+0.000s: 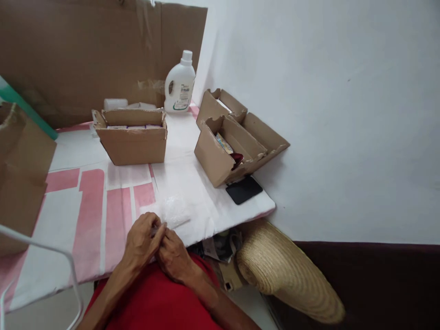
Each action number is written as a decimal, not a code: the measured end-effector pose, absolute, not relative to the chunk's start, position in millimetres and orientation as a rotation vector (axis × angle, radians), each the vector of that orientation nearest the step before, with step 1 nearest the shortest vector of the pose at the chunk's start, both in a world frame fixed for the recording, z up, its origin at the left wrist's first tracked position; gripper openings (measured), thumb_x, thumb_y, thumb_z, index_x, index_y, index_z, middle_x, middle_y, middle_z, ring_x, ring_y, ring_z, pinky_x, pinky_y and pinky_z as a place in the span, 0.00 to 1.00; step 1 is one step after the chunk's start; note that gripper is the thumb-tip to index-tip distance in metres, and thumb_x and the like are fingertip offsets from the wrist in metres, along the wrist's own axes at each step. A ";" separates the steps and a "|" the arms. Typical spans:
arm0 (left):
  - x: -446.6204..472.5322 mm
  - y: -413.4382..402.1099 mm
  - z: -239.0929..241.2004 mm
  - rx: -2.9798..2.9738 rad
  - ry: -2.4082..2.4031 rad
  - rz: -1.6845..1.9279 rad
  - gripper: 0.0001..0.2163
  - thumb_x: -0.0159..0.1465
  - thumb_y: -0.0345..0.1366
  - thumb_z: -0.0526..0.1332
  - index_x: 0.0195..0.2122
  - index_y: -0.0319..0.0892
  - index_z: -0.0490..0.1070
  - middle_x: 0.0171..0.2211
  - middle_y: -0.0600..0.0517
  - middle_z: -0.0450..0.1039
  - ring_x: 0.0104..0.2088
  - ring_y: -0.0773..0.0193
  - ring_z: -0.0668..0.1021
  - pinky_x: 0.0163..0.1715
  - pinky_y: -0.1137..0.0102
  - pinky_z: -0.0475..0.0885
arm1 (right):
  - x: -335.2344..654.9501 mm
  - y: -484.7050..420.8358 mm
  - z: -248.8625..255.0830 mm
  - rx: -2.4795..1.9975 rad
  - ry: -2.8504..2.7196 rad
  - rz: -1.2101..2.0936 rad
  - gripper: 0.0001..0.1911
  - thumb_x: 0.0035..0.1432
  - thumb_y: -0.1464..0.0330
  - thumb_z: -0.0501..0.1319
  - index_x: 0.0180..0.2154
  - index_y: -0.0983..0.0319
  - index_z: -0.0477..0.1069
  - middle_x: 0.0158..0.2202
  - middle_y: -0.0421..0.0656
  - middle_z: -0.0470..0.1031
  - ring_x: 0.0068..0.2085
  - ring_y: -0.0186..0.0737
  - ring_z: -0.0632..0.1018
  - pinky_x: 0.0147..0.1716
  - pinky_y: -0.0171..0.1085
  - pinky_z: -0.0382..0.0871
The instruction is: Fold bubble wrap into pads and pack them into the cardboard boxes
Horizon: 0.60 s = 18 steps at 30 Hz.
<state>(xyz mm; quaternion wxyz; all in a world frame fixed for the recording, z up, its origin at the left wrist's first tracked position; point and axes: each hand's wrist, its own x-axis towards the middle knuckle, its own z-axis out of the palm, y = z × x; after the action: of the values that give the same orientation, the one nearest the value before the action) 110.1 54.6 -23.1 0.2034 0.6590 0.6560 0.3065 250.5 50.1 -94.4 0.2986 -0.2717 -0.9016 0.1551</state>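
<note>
My left hand (143, 239) and my right hand (173, 255) meet at the near edge of the table, in front of the red clothing. Their fingers are closed and pressed together at the tips. A small pale bit shows between them, but the fingers hide most of it and I cannot make out what it is. Just beyond the fingertips, a crumpled clear plastic bag (174, 211) lies on the pink and white cloth (91, 206). Whether the bag reaches into the fingers I cannot tell.
A cardboard box (139, 146) holds a row of small packs. Behind it stands a white jug (180, 87). To the right are a divided cardboard box (213, 158) and a black phone (244, 189). A woven straw hat (285, 270) sits below the table's right edge. White tubing (41, 245) crosses lower left.
</note>
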 end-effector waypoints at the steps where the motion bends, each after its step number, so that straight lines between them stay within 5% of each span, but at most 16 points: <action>1: 111.8 56.9 -26.1 1.864 1.834 0.831 0.12 0.68 0.43 0.56 0.29 0.45 0.64 0.27 0.55 0.68 0.30 0.64 0.72 0.33 0.68 0.67 | 251.7 49.7 -95.5 -0.726 -2.403 0.402 0.15 0.68 0.73 0.51 0.47 0.63 0.76 0.41 0.51 0.78 0.47 0.51 0.75 0.49 0.47 0.75; 8: 111.6 55.0 -41.0 1.888 1.869 0.806 0.11 0.68 0.46 0.56 0.33 0.45 0.68 0.31 0.52 0.71 0.34 0.60 0.73 0.36 0.63 0.69 | 265.7 47.4 -80.4 -0.641 -2.373 0.417 0.17 0.68 0.77 0.48 0.45 0.67 0.76 0.40 0.54 0.79 0.48 0.48 0.77 0.51 0.45 0.77; 18: 103.1 43.1 -43.3 1.939 1.715 0.960 0.11 0.72 0.39 0.51 0.44 0.44 0.72 0.39 0.49 0.76 0.41 0.62 0.79 0.44 0.66 0.75 | 273.8 56.1 -70.6 -0.966 -2.205 0.275 0.20 0.67 0.72 0.57 0.60 0.68 0.69 0.55 0.55 0.77 0.57 0.53 0.73 0.54 0.53 0.73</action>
<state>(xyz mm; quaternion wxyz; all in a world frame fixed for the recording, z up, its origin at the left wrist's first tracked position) 103.1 43.1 -43.3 0.1891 0.6898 0.6100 0.3412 273.8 56.1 -70.6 0.3517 -0.3731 -0.8519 0.1063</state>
